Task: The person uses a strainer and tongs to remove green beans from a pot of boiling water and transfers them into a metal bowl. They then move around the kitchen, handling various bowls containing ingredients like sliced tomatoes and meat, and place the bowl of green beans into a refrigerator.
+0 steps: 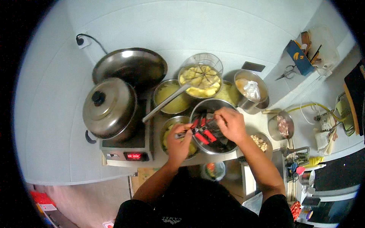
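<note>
Both hands are over a large steel pot point(215, 151) holding dark contents. Between them is a black metal tool with several red grips point(203, 131), its exact kind unclear. My left hand point(179, 142) pinches the tool's silvery left end between thumb and fingers. My right hand point(230, 124) is closed around its dark right end, partly hiding it. Just beyond, a wire skimmer point(168, 101) lies across a steel pot of peeled yellow pieces in liquid point(204, 91). Pots of yellowish food point(172, 98) stand close by, one of them partly behind my left hand.
On the left, a lidded steel pot point(111, 111) stands on an induction cooker point(125, 154) with a lit red display; a wok point(129, 67) leans behind. At right are a pot with a white bag point(251, 85), a bowl of sliced food point(259, 142), a meat bowl point(282, 125) and a faucet point(296, 150).
</note>
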Action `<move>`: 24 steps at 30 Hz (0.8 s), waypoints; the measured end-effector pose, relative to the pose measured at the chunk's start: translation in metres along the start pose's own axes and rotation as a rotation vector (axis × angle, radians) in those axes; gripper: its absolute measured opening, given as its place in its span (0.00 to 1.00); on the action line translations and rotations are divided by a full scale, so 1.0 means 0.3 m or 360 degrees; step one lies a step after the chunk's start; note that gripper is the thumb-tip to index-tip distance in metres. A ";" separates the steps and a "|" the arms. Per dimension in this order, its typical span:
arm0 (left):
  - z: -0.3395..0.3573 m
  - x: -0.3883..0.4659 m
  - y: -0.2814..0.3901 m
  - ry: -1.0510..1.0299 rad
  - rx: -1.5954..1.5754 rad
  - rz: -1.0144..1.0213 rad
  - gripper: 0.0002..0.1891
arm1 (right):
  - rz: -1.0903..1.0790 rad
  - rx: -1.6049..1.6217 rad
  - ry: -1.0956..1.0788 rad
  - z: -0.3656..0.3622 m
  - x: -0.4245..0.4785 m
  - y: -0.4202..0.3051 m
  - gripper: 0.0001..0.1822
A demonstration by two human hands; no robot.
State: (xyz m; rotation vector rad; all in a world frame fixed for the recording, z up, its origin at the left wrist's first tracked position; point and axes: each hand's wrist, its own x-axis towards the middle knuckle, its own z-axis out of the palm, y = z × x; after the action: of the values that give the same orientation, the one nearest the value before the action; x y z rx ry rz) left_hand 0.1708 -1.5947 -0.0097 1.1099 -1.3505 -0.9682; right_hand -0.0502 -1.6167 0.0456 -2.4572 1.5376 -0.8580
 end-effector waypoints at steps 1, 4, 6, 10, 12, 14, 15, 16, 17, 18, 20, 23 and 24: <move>0.010 0.001 -0.013 0.0000 -0.0057 0.0001 0.10 | -0.0059 0.0050 0.0038 -0.038 0.036 -0.041 0.05; 0.050 0.006 -0.084 0.0132 -0.0186 0.0039 0.16 | -0.0378 0.0054 -0.0121 -0.066 0.109 -0.184 0.11; 0.083 -0.001 -0.080 0.0202 -0.0238 -0.0020 0.20 | -0.0442 -0.0025 -0.0067 -0.014 0.092 -0.180 0.13; 0.076 -0.004 0.093 0.0084 -0.0175 -0.0174 0.27 | -0.0386 0.0289 0.0120 0.025 0.089 -0.168 0.08; 0.057 -0.004 0.031 -0.0039 -0.0338 -0.0123 0.26 | -0.0356 0.0454 0.0337 -0.014 0.133 -0.218 0.07; 0.070 -0.010 -0.011 -0.0107 -0.0507 -0.0109 0.25 | -0.0153 0.0700 0.0603 -0.143 0.152 -0.255 0.06; 0.074 -0.018 -0.023 -0.0105 -0.0588 -0.0127 0.25 | 0.0048 0.0872 0.0721 -0.231 0.156 -0.270 0.07; 0.084 -0.029 -0.038 -0.0113 -0.0675 -0.0154 0.25 | 0.0022 0.1068 0.0921 -0.329 0.148 -0.238 0.06; 0.090 -0.028 -0.065 -0.0127 -0.0660 -0.0068 0.27 | -0.0012 0.1274 0.1292 -0.425 0.162 -0.207 0.05; 0.082 -0.026 -0.096 -0.0121 -0.0635 0.0019 0.29 | -0.0217 0.1134 0.1494 -0.547 0.163 -0.153 0.04; 0.091 -0.029 -0.139 -0.0089 -0.0675 0.0105 0.34 | -0.0382 0.0582 0.1962 -0.773 0.141 0.020 0.04; 0.128 -0.057 -0.123 -0.0094 -0.0725 0.0110 0.43 | -0.0330 -0.0056 0.2143 -1.105 0.094 0.276 0.07; 0.134 -0.077 -0.061 -0.0161 -0.0665 0.0134 0.46 | -0.0235 -0.0130 0.2162 -1.186 0.090 0.364 0.07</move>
State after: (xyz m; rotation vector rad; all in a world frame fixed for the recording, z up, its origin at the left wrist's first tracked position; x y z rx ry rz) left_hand 0.1321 -1.5782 -0.0361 0.6909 -1.1919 -1.1909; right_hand -0.3128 -1.6239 0.3106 -1.9570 1.5489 -2.8636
